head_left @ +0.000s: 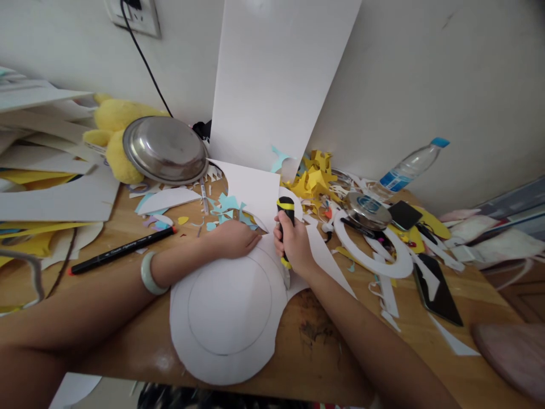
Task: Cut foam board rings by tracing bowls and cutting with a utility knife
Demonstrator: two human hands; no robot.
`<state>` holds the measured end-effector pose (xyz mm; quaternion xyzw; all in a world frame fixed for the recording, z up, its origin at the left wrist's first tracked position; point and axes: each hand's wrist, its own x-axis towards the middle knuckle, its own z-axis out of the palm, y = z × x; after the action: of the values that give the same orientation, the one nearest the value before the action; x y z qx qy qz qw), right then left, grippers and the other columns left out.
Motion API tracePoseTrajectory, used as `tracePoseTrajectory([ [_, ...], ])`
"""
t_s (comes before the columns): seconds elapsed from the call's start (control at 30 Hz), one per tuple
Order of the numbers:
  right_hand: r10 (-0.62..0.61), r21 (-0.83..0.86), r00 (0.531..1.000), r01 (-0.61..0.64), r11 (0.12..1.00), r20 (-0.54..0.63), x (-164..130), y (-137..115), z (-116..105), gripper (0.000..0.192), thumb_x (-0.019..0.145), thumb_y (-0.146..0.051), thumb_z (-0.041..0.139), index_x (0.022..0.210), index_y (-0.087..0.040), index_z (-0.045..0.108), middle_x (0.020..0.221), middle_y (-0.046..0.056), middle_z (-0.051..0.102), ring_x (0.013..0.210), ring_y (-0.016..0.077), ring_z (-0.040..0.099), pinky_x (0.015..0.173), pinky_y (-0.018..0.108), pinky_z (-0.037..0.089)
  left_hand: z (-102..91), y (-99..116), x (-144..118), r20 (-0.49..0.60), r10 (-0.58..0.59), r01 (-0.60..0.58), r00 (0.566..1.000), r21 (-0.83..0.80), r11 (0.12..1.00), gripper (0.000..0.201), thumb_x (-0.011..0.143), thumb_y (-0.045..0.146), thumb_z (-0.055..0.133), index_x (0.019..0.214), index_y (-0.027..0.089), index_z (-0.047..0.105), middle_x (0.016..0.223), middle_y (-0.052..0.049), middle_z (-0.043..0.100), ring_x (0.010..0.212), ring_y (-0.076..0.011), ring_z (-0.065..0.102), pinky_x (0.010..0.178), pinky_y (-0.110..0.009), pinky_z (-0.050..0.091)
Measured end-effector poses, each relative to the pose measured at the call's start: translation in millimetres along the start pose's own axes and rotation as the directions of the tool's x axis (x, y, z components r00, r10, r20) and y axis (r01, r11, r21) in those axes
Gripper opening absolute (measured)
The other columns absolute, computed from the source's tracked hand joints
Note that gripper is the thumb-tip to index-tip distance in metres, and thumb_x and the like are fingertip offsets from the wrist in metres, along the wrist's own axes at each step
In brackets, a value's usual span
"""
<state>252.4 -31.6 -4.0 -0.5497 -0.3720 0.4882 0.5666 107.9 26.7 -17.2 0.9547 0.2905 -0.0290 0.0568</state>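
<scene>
My right hand (293, 244) is wrapped around a black and yellow utility knife (285, 213). The blade end points down toward me, at the right edge of a roughly round piece of white card (230, 307). A pencilled circle shows on that card. My left hand (234, 238) lies flat across the card's upper part, holding nothing, its fingertips partly hidden from view. Beyond both hands, more of the white sheet (255, 190) spreads toward the wall. Another cut piece of it (319, 255) extends under my right wrist.
A black marker (123, 250) lies left of my left forearm. Blue paper scraps (227, 207) and yellow scraps (315, 179) litter the back. A steel basin (166, 149) leans on a yellow plush toy (117, 122). To the right are a white ring (400, 258), a phone (438, 289) and a bottle (413, 165).
</scene>
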Motion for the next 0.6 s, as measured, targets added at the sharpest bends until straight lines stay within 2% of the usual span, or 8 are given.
tracePoseTrajectory([
  [0.1, -0.041, 0.003, 0.999, 0.041, 0.999, 0.012, 3.8, -2.5, 2.7, 0.031, 0.077, -0.050, 0.050, 0.075, -0.020, 0.043, 0.047, -0.011, 0.037, 0.026, 0.0035, 0.029, 0.024, 0.017, 0.023, -0.1, 0.4, -0.2, -0.003, -0.005, 0.005, 1.000, 0.008, 1.000, 0.046, 0.091, 0.033, 0.025, 0.080, 0.015, 0.066, 0.063, -0.008, 0.063, 0.056, -0.0187, 0.059, 0.054, -0.028, 0.041],
  [0.33, -0.017, 0.089, 0.997, 0.010, 0.996, 0.079, 4.5, -4.8, 2.3, 0.029, 0.077, -0.048, 0.052, 0.077, -0.020, 0.043, 0.048, -0.011, 0.037, 0.027, 0.0029, 0.029, 0.024, 0.016, 0.024, -0.7, 1.6, -0.9, -0.013, -0.004, 0.005, 1.000, 0.027, 1.000, 0.046, 0.091, 0.032, 0.025, 0.079, 0.016, 0.066, 0.065, -0.008, 0.064, 0.056, -0.0180, 0.059, 0.052, -0.026, 0.040],
  [0.47, -0.047, 0.069, 0.991, 0.039, 0.997, 0.122, 3.4, -4.3, 2.3, 0.028, 0.078, -0.048, 0.051, 0.077, -0.020, 0.043, 0.049, -0.011, 0.038, 0.027, 0.0030, 0.029, 0.024, 0.016, 0.024, -0.2, 0.8, -0.7, -0.020, 0.006, -0.006, 1.000, 0.023, 1.000, 0.045, 0.091, 0.031, 0.026, 0.083, 0.017, 0.067, 0.066, -0.008, 0.065, 0.058, -0.0192, 0.060, 0.052, -0.027, 0.040],
  [0.6, -0.007, 0.048, 0.989, -0.001, 0.999, 0.151, 6.0, -3.5, 4.7, 0.028, 0.078, -0.047, 0.051, 0.077, -0.020, 0.043, 0.048, -0.011, 0.038, 0.028, 0.0030, 0.028, 0.024, 0.016, 0.024, 1.1, 0.7, -0.2, -0.027, 0.005, -0.004, 1.000, 0.029, 1.000, 0.043, 0.090, 0.030, 0.027, 0.080, 0.015, 0.067, 0.063, -0.009, 0.063, 0.056, -0.0202, 0.060, 0.052, -0.029, 0.041],
])
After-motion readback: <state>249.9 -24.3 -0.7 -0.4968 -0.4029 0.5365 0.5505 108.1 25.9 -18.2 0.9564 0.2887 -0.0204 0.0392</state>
